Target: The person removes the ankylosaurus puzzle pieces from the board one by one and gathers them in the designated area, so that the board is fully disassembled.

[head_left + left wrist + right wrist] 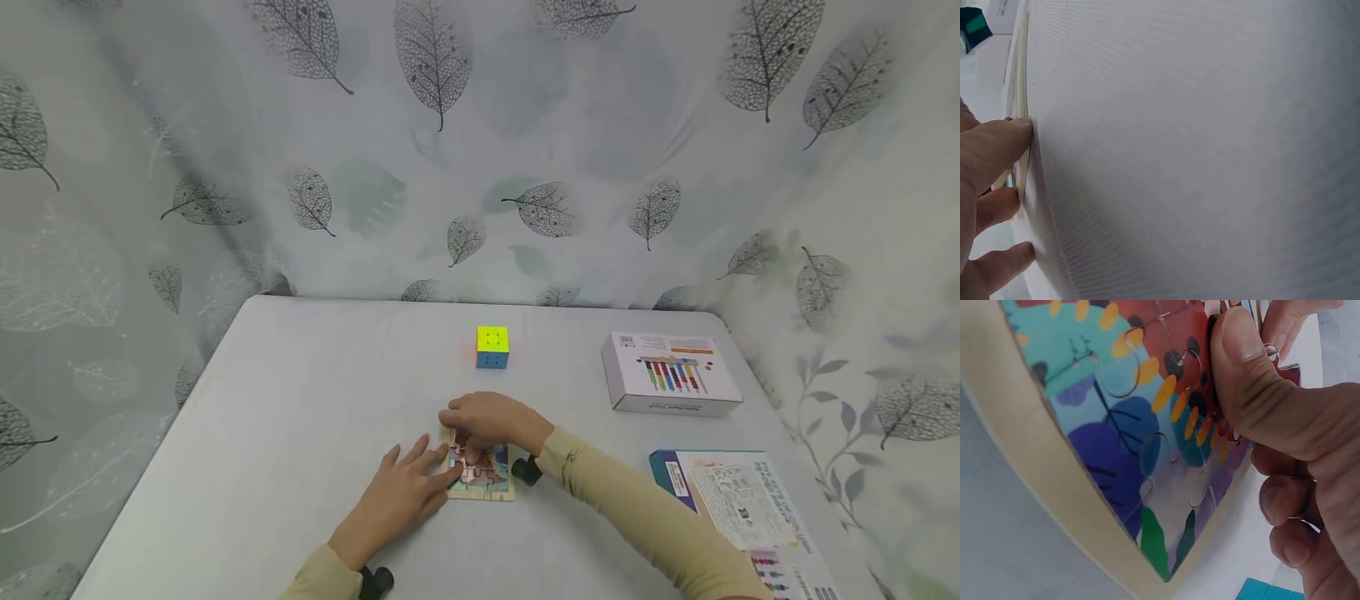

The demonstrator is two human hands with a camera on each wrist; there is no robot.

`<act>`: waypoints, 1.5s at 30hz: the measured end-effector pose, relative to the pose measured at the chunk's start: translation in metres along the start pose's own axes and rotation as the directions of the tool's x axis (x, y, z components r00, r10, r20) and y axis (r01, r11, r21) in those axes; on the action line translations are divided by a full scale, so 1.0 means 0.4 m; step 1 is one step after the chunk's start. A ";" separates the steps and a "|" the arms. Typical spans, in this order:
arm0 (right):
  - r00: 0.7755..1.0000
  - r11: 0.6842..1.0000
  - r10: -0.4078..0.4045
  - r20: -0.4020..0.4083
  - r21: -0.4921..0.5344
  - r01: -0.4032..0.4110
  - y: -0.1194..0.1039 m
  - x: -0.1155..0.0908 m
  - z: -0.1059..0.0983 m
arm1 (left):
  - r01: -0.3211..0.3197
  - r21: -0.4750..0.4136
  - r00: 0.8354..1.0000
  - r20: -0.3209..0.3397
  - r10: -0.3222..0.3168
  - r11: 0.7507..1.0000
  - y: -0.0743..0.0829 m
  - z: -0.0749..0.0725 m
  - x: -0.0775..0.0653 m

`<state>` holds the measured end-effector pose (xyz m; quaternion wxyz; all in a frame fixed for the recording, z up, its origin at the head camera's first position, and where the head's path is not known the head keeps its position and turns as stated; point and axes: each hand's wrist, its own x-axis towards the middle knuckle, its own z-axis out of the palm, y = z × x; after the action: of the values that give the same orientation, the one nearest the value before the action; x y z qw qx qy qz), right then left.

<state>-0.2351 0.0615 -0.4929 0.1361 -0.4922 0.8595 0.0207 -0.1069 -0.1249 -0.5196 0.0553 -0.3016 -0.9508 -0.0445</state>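
A small jigsaw puzzle (491,479) in a pale wooden frame lies on the white table, its picture colourful with red, blue and green. My left hand (401,492) rests at the puzzle's left side with spread fingers; in the left wrist view its fingertips (1019,128) touch the frame's edge. From above, my right hand (491,418) reaches over the upper part. In the right wrist view its thumb (1241,344) presses low over the picture, and a dark red puzzle piece (1289,374) shows beside it in the grip. Its other fingers are curled, and the hand hides part of the picture.
Beyond the puzzle stands a cube puzzle (492,347) with yellow top and blue front. To the right are a white box with a picture of coloured beads (671,375) and a flatter box (742,500) near my right sleeve. A leaf-patterned curtain (480,167) hangs behind the table.
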 end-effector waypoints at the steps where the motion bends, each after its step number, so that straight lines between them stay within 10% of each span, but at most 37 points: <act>1: 1.000 1.000 0.000 -0.005 -0.001 0.000 0.000 -0.002 0.002 | 0.001 0.002 1.000 -0.001 -0.001 1.000 0.001 0.001 -0.001; 8: 0.996 0.999 -0.038 -0.086 0.020 0.040 -0.007 -0.025 0.009 | -0.005 -0.003 1.000 -0.021 0.005 1.000 0.005 0.001 -0.008; 19: 0.981 0.910 0.031 -0.190 0.412 0.051 0.024 -0.038 -0.047 | -0.006 0.042 0.999 -0.044 0.008 0.999 -0.016 -0.017 0.010; 29: 0.962 0.914 -0.095 -0.257 0.361 0.186 0.032 -0.033 -0.007 | -0.010 0.007 0.999 -0.030 0.011 1.000 -0.014 -0.004 0.014; 45: 0.963 0.898 -0.033 -0.266 0.414 0.146 0.048 -0.087 -0.054 | 0.017 -0.023 1.000 -0.022 -0.018 1.000 0.001 0.002 0.002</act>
<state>-0.2394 0.0970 -0.4652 0.1316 -0.4878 0.8294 -0.2385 -0.1073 -0.1238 -0.5204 0.0621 -0.2935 -0.9521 -0.0592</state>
